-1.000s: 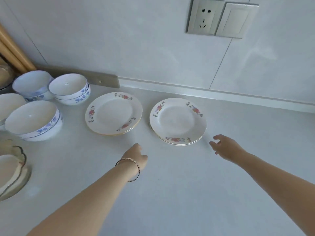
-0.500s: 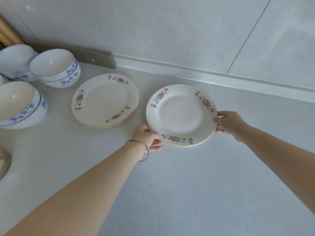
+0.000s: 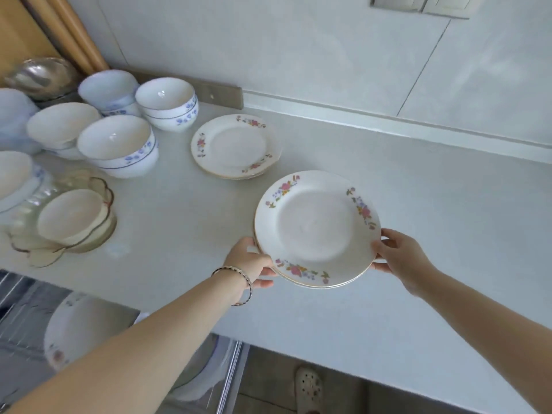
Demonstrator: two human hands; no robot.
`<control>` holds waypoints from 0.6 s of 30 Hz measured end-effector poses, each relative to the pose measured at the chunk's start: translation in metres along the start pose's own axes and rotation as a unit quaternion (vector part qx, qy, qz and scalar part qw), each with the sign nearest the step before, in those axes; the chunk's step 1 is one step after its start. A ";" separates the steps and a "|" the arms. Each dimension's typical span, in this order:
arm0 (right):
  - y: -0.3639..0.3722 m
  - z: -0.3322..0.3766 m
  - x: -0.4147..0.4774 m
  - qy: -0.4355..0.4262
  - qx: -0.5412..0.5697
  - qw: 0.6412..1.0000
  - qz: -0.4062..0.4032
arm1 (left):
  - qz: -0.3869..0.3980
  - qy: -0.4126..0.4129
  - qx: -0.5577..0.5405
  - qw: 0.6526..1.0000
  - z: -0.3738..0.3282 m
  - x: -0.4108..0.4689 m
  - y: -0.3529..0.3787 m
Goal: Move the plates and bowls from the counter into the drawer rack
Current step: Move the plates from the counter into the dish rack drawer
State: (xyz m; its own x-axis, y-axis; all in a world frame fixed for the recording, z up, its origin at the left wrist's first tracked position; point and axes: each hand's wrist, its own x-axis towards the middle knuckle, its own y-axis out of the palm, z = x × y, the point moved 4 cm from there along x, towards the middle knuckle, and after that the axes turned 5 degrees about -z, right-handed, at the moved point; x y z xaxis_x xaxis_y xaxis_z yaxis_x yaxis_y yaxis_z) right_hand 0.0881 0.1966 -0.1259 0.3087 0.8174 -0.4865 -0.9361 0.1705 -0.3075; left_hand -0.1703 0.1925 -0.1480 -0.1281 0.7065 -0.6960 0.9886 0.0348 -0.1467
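A small stack of white floral plates (image 3: 316, 228) is held above the grey counter (image 3: 433, 222), gripped at its left rim by my left hand (image 3: 251, 261) and at its right rim by my right hand (image 3: 397, 255). A second stack of floral plates (image 3: 236, 146) rests on the counter further back. Several white bowls with blue flowers (image 3: 118, 144) stand at the back left. The open drawer rack (image 3: 27, 330) shows below the counter's front edge at lower left, with a plate (image 3: 74, 327) standing in it, partly hidden by my left forearm.
A clear scalloped glass dish (image 3: 68, 216) holding a small bowl sits at the counter's left. A steel bowl (image 3: 41, 76) and wooden panels fill the back left corner. A wall socket (image 3: 397, 3) is at top right. A foot in a perforated shoe (image 3: 309, 389) stands on the floor below.
Both hands closed on the right-hand plate stack, lifted it off the counter and drew it toward the front edge. The view pulled back, and the drawer rack came into sight.
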 end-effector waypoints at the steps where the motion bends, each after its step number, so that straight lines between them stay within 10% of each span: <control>1: 0.009 -0.001 -0.024 -0.004 0.009 1.000 0.003 | -0.001 0.003 -0.004 1.000 0.009 -0.015 -0.018; 18: 0.224 -0.059 -0.296 0.039 0.035 0.995 0.087 | -0.006 -0.074 0.089 0.993 0.151 -0.159 -0.316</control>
State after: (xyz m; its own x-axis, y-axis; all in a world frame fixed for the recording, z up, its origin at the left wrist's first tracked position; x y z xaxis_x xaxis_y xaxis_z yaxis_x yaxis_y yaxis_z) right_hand -0.2034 -0.0396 -0.0987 0.1498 0.7928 -0.5908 -0.9853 0.0702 -0.1556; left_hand -0.4741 -0.0379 -0.0970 -0.1631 0.5949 -0.7871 0.9589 -0.0920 -0.2683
